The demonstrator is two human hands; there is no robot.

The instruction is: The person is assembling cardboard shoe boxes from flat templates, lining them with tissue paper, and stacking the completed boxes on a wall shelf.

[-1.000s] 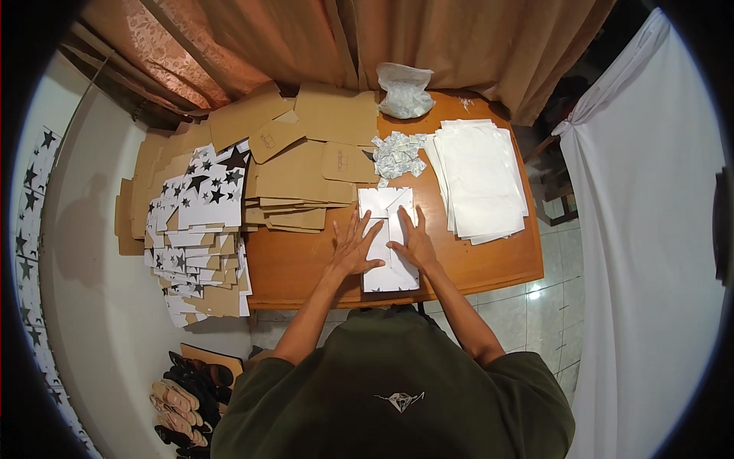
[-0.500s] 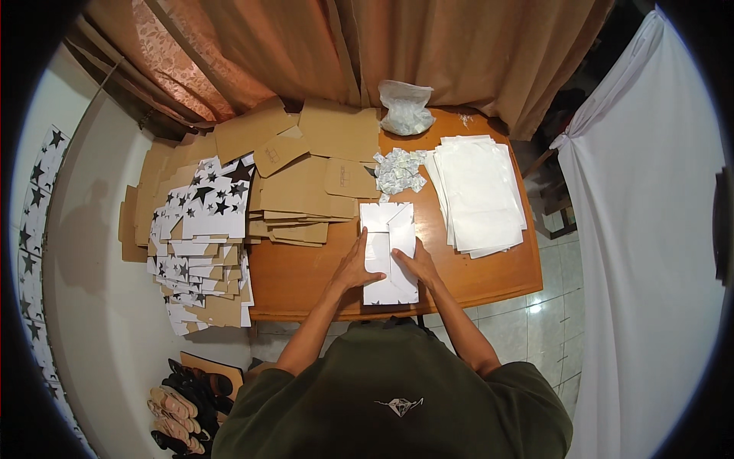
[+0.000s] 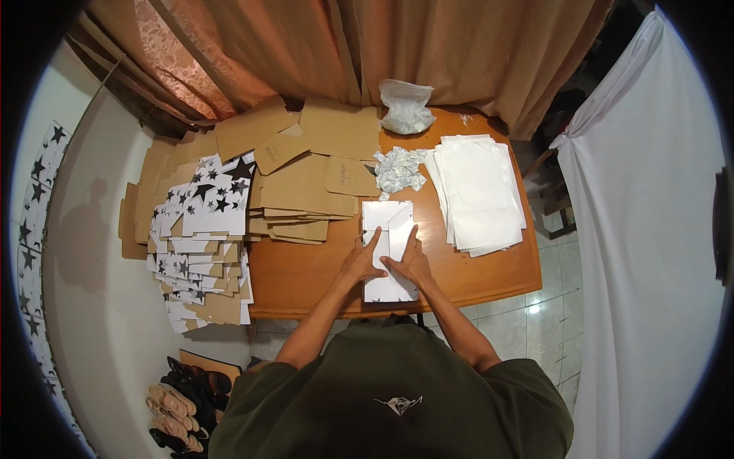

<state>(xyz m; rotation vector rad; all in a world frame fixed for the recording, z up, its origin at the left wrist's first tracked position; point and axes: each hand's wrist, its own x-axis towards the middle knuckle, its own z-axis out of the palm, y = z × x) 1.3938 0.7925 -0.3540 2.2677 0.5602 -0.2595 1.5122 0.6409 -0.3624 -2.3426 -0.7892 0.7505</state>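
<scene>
Folded sheet (image 3: 388, 249) lies on the table (image 3: 306, 279) — cardboard stack (image 3: 302, 195) left, paper stack (image 3: 478, 191) right

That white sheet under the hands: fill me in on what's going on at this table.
A person presses both hands, left hand and right hand, flat on a partly folded white paper sheet lying on the wooden table. A stack of white sheets lies to the right, brown cardboard blanks and star-printed pieces are piled to the left, and a crumpled wad of printed paper sits just behind.
</scene>
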